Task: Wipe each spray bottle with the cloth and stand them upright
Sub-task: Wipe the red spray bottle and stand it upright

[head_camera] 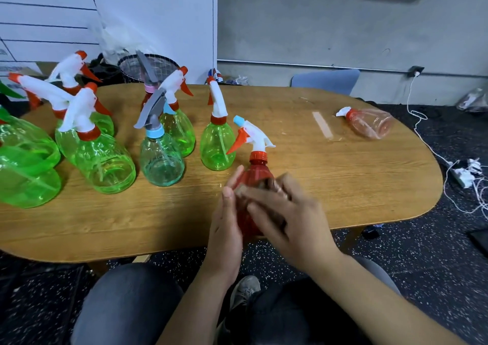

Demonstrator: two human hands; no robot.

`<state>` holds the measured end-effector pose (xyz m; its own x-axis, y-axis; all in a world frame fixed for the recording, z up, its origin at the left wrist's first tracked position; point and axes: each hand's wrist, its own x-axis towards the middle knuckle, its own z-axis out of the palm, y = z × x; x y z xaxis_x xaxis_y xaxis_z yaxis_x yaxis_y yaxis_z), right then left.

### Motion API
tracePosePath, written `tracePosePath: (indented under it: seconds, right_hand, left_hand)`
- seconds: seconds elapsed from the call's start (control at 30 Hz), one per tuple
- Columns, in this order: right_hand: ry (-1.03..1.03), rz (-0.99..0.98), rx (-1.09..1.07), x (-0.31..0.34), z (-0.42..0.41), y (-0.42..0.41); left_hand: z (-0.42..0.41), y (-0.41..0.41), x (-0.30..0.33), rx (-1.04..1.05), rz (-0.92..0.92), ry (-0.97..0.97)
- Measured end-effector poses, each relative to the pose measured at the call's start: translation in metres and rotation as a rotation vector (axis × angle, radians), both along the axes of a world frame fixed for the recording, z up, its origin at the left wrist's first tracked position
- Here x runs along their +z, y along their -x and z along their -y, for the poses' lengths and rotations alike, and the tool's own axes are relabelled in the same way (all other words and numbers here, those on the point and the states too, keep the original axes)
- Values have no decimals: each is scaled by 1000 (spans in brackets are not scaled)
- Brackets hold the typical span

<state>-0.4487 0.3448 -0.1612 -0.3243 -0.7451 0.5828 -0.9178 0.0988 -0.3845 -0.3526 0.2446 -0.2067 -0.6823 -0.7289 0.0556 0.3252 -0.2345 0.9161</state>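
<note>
Knees in dark trousers [126, 302] and a grey shoe [244, 290] fill the near edge, with both forearms reaching forward over them to the near rim of the oval wooden table [343, 186]. Between the two hands stands a red spray bottle [257, 171], upright or nearly so, its white head with an orange trigger pointing left and a pale blue nozzle cap at the far end. The left hand [227, 220] lies against the bottle's left side, fingers straight and together, palm turned to the plastic, pressing rather than curling round it. The right hand [285, 212] covers the bottle's near and right side, its fingers laid across the body toward the left; it is blurred, so I cannot tell whether the fingers wrap the bottle or merely rest on it, nor whether any cloth is under them.

To the left, farther in, stands a group of upright bottles: a green bottle [217, 146] just beside the red one, a pale teal bottle [161, 160] with a grey head, and more green bottles [105, 160] with white and orange heads running to the left edge. Well apart on the far right of the table, a pale pink bottle [369, 123] lies on its side. Beyond the table's far edge is a blue chair back [326, 80], and white cables [422, 138] trail across the dark speckled floor at right.
</note>
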Motion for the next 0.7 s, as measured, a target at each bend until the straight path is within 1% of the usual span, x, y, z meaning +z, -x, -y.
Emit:
tracePosePath:
  seconds: [0.07,0.13,0.2,0.3,0.37,0.4,0.47,0.6,0.67,0.7]
  right_hand:
    - [12,-145,155,-10,-12,-2]
    - [24,-154,222,-12,-17,-1]
    - [74,-53,138,-5,-16,4]
    - [161,184,-90,9,-1,13]
    - [115,273,-161,13,9,15]
    - [81,269,-162,11,10,14]
    - [49,207,-103,6,6,6]
    - [24,20,172,-12,-15,-7]
    - [41,28,218,-14,-20,-8]
    - [67,70,177,-13,-21,-9]
  left_hand:
    - [1,-3,2,-6,7,4]
    - [1,-4,4,-13,6,20]
    - [-2,-2,7,-10,2,37]
    - [-6,1,10,-10,-3,40]
    - [-8,2,11,-20,5,53]
    - [-8,2,11,-13,4,51]
    - [-6,1,10,-1,3,24]
    - [1,-3,8,-10,-8,-13]
    - [2,-4,8,-14,-11,-5]
    - [0,-4,8,-10,-14,3]
